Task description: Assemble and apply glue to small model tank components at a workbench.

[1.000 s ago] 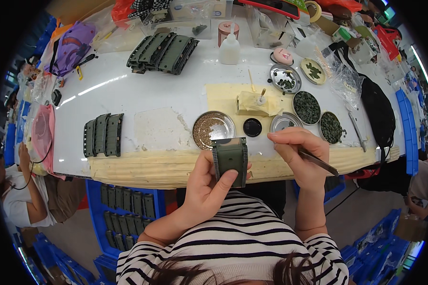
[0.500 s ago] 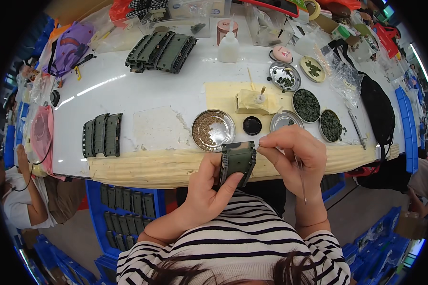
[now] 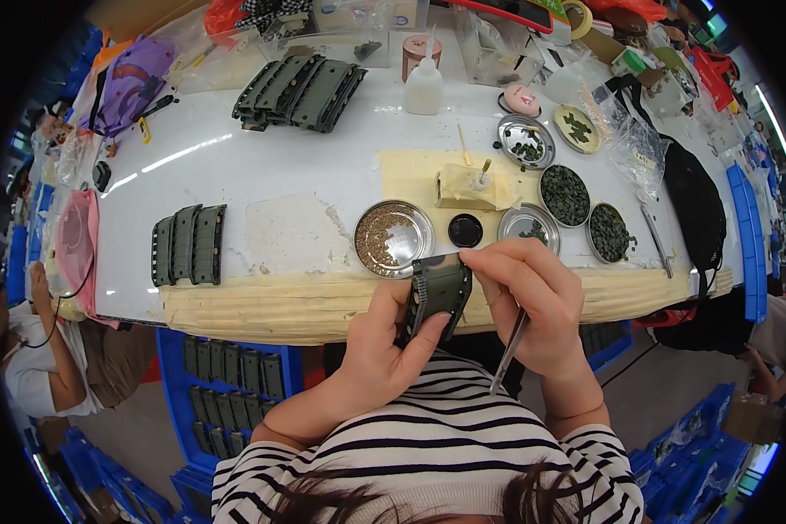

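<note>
My left hand [image 3: 377, 345] grips a dark green curved plastic part [image 3: 438, 286] just off the table's near edge, thumb across its face. The part has ribbed sides and a brownish patch along its top. My right hand [image 3: 537, 301] is closed, its thumb and forefinger pinched at the part's upper right corner. Anything tiny between those fingertips is hidden. Tweezers [image 3: 510, 351] are tucked in the same hand, pointing down toward my striped shirt. Beyond the part stands a round tin of small brown pieces [image 3: 377, 234].
Similar green parts lie in a group at left [image 3: 189, 246] and stacked at the back [image 3: 299, 94]. Tins of dark green bits [image 3: 565, 196], a black round cap [image 3: 465, 230], a taped block [image 3: 463, 188] and a white squeeze bottle [image 3: 424, 91] stand ahead. A blue crate [image 3: 168, 384] holds more parts below.
My right fingertips have moved left onto the part's corner. The tweezers in that hand have swung to point down and left. The part is tilted slightly more.
</note>
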Available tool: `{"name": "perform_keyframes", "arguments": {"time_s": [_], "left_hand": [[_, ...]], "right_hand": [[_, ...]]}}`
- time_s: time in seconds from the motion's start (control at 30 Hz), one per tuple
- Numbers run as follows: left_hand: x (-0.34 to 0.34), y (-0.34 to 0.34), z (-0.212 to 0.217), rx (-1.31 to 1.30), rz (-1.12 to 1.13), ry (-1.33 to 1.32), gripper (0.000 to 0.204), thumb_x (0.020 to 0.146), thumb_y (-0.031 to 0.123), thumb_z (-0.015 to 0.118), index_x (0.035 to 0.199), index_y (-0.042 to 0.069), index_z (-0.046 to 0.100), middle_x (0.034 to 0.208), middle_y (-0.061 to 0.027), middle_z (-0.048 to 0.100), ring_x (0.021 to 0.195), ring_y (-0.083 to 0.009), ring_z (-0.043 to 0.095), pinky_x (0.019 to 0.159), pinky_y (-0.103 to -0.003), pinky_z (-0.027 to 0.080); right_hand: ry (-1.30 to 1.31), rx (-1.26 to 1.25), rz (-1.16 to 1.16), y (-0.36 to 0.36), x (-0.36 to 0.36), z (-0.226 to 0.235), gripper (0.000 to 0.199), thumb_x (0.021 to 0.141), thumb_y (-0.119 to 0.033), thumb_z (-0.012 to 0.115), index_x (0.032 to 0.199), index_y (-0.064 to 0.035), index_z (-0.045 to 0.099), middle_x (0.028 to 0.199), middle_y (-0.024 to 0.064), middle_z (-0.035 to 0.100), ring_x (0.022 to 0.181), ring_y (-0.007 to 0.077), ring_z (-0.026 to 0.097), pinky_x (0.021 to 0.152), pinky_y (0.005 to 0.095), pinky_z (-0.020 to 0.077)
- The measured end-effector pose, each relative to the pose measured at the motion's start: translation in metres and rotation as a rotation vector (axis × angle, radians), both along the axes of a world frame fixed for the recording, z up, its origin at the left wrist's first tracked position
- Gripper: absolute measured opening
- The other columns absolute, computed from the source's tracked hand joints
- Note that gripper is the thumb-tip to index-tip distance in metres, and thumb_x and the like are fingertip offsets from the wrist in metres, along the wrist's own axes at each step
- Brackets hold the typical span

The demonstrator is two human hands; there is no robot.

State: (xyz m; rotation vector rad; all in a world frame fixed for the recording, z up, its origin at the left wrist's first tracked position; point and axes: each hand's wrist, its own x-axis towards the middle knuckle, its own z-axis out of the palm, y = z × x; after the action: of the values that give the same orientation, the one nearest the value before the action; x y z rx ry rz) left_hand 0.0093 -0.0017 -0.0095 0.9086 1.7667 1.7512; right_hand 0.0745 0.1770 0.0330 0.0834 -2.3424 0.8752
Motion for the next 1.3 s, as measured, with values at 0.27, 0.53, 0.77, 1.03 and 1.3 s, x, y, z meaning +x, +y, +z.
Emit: {"name": "perform_keyframes", "arguments": {"time_s": [0.27, 0.53, 0.77, 1.03, 1.3], "left_hand": [[0.001, 0.001, -0.001, -0.027, -0.027, -0.056, 0.023, 0.096, 0.002, 0.051, 0.114, -0.003, 0.038, 0.109, -0.0153, 0.061, 0.096, -0.0141, 0.062, 0.083, -0.026, 0.051], [0.001, 0.001, 0.009, -0.114, -0.022, 0.112, 0.026, 0.095, 0.003, 0.052, 0.115, -0.004, 0.037, 0.108, -0.0159, 0.061, 0.093, -0.0141, 0.062, 0.081, -0.027, 0.051], [0.001, 0.004, 0.001, -0.003, -0.039, 0.008, 0.023, 0.096, 0.003, 0.049, 0.115, -0.003, 0.036, 0.11, -0.0181, 0.06, 0.098, -0.0173, 0.063, 0.084, -0.03, 0.053], [-0.005, 0.004, -0.004, 0.072, -0.009, -0.035, 0.021, 0.098, 0.007, 0.046, 0.114, 0.0, 0.034, 0.112, -0.0201, 0.061, 0.099, -0.0217, 0.064, 0.086, -0.034, 0.055], [0.001, 0.011, 0.01, 0.244, -0.057, -0.404, 0.029, 0.098, 0.005, 0.047, 0.123, -0.002, 0.034, 0.115, -0.0159, 0.056, 0.103, -0.0199, 0.061, 0.087, -0.034, 0.055]], "right_hand": [[0.0, -0.15, 0.04, 0.001, 0.002, -0.001, 0.031, 0.073, 0.008, 0.067, 0.104, -0.0005, 0.068, 0.086, 0.0109, 0.063, 0.069, 0.0225, 0.061, 0.058, 0.03, 0.0475], [0.075, -0.095, 0.015, 0.001, 0.001, -0.002, 0.026, 0.076, 0.007, 0.068, 0.101, -0.0004, 0.069, 0.084, 0.0107, 0.063, 0.068, 0.0208, 0.061, 0.057, 0.0273, 0.0481], [0.106, -0.094, 0.015, 0.0, 0.0, -0.004, 0.023, 0.078, 0.008, 0.067, 0.1, -0.0005, 0.068, 0.085, 0.0097, 0.064, 0.066, 0.0188, 0.06, 0.056, 0.0274, 0.0469], [0.161, -0.272, -0.303, 0.044, 0.021, -0.001, 0.014, 0.086, 0.003, 0.064, 0.098, -0.0022, 0.067, 0.083, 0.0006, 0.06, 0.058, 0.004, 0.041, 0.053, 0.0186, 0.0311], [-0.224, 0.025, -0.837, 0.163, 0.096, -0.002, 0.011, 0.088, -0.007, 0.066, 0.096, 0.0004, 0.067, 0.078, 0.0036, 0.065, 0.059, 0.0058, 0.047, 0.054, 0.0235, 0.0373]]}}
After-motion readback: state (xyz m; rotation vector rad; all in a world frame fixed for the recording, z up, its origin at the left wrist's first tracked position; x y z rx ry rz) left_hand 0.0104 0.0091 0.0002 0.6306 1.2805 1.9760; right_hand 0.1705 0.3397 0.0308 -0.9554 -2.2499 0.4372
